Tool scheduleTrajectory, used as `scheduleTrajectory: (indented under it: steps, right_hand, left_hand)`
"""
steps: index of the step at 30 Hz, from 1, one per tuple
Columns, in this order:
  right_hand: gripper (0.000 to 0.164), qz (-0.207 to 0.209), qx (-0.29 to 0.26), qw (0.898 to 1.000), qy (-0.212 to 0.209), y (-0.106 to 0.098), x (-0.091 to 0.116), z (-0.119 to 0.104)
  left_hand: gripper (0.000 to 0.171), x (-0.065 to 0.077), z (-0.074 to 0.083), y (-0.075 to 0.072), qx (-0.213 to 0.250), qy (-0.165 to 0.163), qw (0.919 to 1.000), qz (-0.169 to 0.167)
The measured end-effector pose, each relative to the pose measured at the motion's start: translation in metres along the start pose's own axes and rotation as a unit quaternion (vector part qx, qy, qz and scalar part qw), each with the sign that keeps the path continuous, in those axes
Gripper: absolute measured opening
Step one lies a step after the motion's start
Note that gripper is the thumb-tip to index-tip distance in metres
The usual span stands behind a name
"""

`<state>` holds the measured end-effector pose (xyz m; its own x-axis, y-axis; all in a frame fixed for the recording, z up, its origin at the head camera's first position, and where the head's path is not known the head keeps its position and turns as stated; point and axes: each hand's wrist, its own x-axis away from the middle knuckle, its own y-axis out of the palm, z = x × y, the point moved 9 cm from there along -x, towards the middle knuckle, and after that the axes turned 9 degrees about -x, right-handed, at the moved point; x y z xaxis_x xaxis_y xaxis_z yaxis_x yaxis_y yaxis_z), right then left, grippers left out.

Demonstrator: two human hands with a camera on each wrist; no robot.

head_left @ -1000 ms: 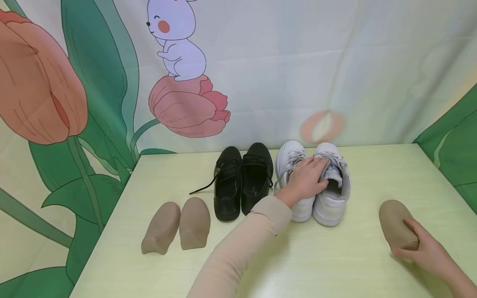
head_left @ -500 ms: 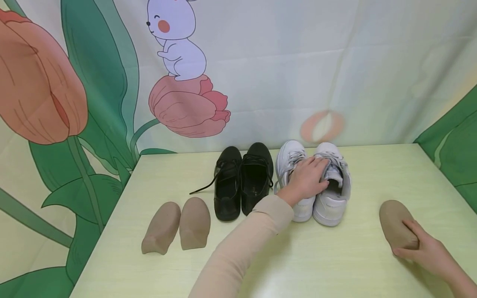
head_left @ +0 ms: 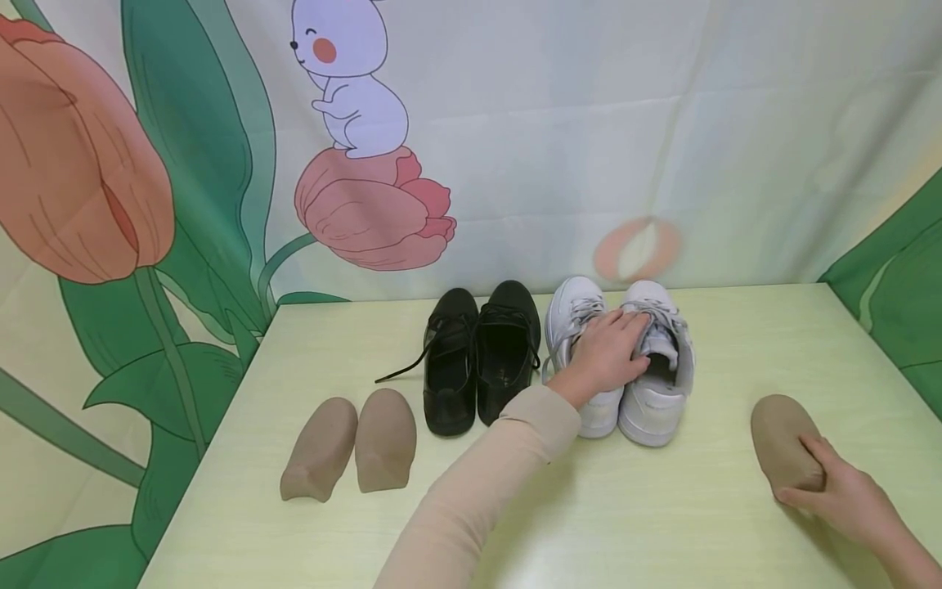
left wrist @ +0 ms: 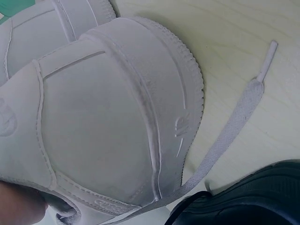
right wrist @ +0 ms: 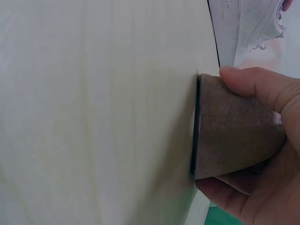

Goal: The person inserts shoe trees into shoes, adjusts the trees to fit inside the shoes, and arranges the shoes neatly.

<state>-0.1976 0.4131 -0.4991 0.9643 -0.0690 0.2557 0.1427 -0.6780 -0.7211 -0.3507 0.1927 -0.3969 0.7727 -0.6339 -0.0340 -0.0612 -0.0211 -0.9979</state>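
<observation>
A pair of white lace-up sneakers stands towards the back of the table. My left hand lies over the left sneaker, fingers reaching across to the other one's collar. In the left wrist view a bit of that hand shows at the shoe's opening; whether its fingers curl inside is hidden. At the right, my right hand grips a beige, rounded, toe-shaped shoe insert by its wide end. The right wrist view shows thumb and fingers on either side of this insert, close to the tabletop.
Black lace-up shoes stand left of the sneakers, one lace trailing left. Two more beige inserts lie side by side at the front left. A printed cloth backdrop hangs behind the pale table.
Almost nothing differs. The left forearm has shifted very slightly to the right. Both hands stay on the same things.
</observation>
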Motion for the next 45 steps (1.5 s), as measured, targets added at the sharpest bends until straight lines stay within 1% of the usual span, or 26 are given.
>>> scheduleTrajectory:
  steps: [7, 10, 13, 15, 17, 19, 24, 29, 34, 36, 39, 41, 45]
  right_hand:
    - [0.103, 0.009, 0.016, 1.0, 0.004, -0.003, 0.001, -0.002]
    - [0.092, 0.014, 0.037, 0.999, 0.005, -0.007, 0.002, -0.004]
    - [0.08, 0.023, 0.055, 0.998, -0.005, -0.012, 0.002, -0.008]
    - [0.076, 0.029, 0.058, 0.998, -0.011, -0.014, 0.001, -0.009]
    - [0.077, 0.031, 0.054, 0.998, -0.013, -0.014, 0.001, -0.009]
    - [0.083, 0.028, 0.045, 0.999, -0.01, -0.013, 0.001, -0.008]
    - [0.098, 0.015, -0.003, 1.0, -0.013, -0.007, 0.001, -0.001]
    - [0.101, 0.014, -0.043, 0.999, -0.027, -0.004, 0.002, 0.003]
    - [0.101, 0.015, -0.054, 0.998, -0.035, -0.003, 0.001, 0.005]
    - [0.101, 0.007, -0.058, 0.998, -0.021, -0.002, 0.0, 0.007]
    - [0.1, -0.008, -0.06, 0.998, 0.009, 0.0, -0.001, 0.011]
    - [0.1, -0.015, -0.053, 0.998, 0.026, 0.001, 0.0, 0.013]
    - [0.102, -0.015, -0.039, 0.999, 0.034, 0.001, 0.0, 0.012]
  left_hand:
    - [0.061, -0.002, 0.0, 0.001, 0.002, 0.0, 1.0, 0.001]
    - [0.061, -0.003, 0.0, 0.001, 0.003, 0.002, 1.0, -0.001]
    - [0.061, -0.003, -0.001, 0.002, 0.002, 0.0, 1.0, -0.003]
    - [0.061, -0.003, -0.001, 0.003, 0.001, -0.001, 1.0, -0.004]
    - [0.061, -0.004, -0.001, 0.003, 0.002, -0.001, 1.0, -0.004]
    - [0.061, -0.004, -0.001, 0.003, 0.004, 0.0, 1.0, -0.005]
    - [0.061, -0.004, 0.0, 0.003, 0.006, 0.001, 1.0, -0.006]
    - [0.061, -0.004, 0.001, 0.004, 0.004, 0.003, 1.0, -0.008]
    - [0.061, -0.005, 0.001, 0.004, -0.001, 0.003, 1.0, -0.005]
    - [0.06, -0.006, 0.001, 0.004, -0.007, 0.004, 1.0, -0.001]
    - [0.061, -0.007, 0.001, 0.003, -0.018, 0.004, 0.9998, 0.002]
    - [0.062, -0.008, 0.002, 0.003, -0.02, 0.005, 0.9998, 0.003]
    - [0.062, -0.01, 0.003, 0.003, -0.031, 0.006, 0.9995, 0.006]
